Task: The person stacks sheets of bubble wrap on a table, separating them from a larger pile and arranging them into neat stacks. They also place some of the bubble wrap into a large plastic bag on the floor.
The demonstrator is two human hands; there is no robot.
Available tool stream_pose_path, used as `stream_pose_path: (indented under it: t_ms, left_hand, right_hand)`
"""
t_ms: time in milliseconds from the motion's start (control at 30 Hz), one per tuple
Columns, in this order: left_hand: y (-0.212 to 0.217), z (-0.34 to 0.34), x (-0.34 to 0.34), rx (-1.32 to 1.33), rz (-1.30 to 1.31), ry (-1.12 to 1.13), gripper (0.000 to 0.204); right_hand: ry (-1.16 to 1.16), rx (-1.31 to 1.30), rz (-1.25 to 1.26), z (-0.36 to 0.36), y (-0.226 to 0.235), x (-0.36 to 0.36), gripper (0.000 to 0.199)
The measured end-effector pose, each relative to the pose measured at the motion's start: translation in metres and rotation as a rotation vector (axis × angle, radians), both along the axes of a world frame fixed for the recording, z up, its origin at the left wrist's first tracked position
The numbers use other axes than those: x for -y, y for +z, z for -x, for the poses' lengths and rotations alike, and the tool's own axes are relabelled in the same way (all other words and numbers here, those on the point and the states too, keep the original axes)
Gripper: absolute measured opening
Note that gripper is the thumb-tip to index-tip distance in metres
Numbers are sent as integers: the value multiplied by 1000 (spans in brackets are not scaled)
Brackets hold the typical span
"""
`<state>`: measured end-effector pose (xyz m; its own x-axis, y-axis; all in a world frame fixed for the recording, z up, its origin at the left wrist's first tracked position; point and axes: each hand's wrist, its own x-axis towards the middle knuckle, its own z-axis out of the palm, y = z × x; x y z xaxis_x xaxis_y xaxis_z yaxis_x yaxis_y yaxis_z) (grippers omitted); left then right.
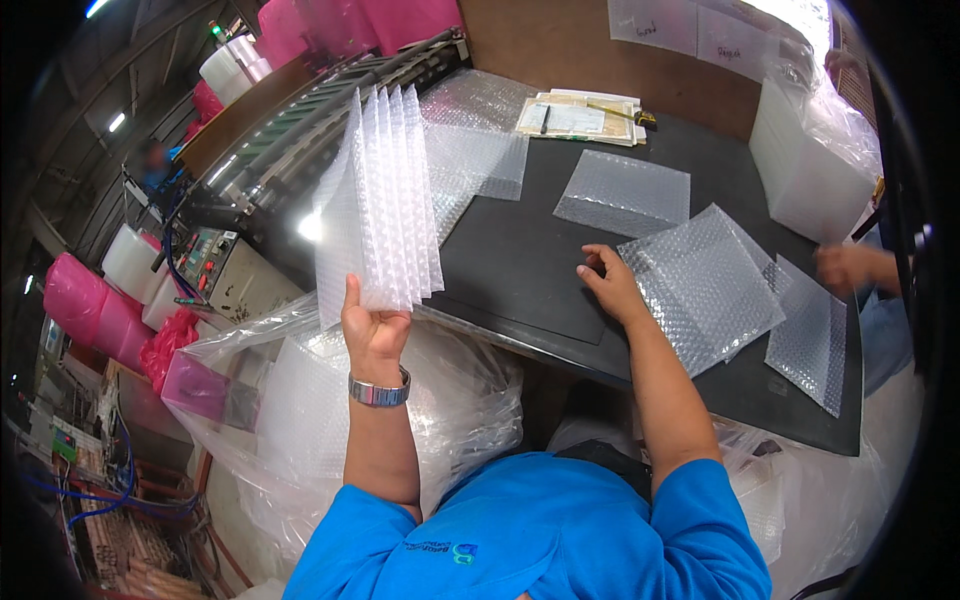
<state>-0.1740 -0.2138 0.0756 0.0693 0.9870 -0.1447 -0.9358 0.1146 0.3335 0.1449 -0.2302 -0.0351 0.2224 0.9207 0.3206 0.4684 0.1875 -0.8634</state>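
Note:
Upright in my left hand (375, 335) is a fanned stack of bubble-wrap bags (395, 200), gripped at its lower edge with the thumb raised beside it. My right hand (612, 283) hovers at the black tabletop (530, 270) with thumb and fingers apart and nothing between them. Just right of its wrist lies a large bubble-wrap bag (705, 290), overlapping another beneath it. Farther right rests a narrower bubble-wrap bag (808, 335). Beyond my right hand lies a flat bubble-wrap bag (625, 190). More bubble wrap (490, 160) lies behind the stack.
Papers with a pen (570, 118) and a tape measure (643, 118) lie at the back. A tall white stack in plastic (805, 150) stands at the right, near another person's hand (850, 268). Rollers (300, 130) and a control box (225, 270) stand left; a plastic-covered pile (400, 420) sits below.

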Motion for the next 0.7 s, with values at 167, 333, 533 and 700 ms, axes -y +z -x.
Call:
stream_pose_path:
  t_ms: [167, 333, 533, 700]
  left_hand:
    - [1, -1, 4, -28, 1, 6, 39]
    - [-6, 3, 2, -5, -47, -20, 42]
    - [-23, -22, 10, -136, -137, -29, 39]
    - [-75, -71, 54, -661, -369, 21, 44]
  right_hand:
    - [-5, 8, -3, 3, 4, 2, 36]
    - [-3, -8, 23, 4, 6, 0, 37]
    - [96, -397, -107, 5, 10, 10, 68]
    - [367, -1021, -242, 76, 45, 64, 95]
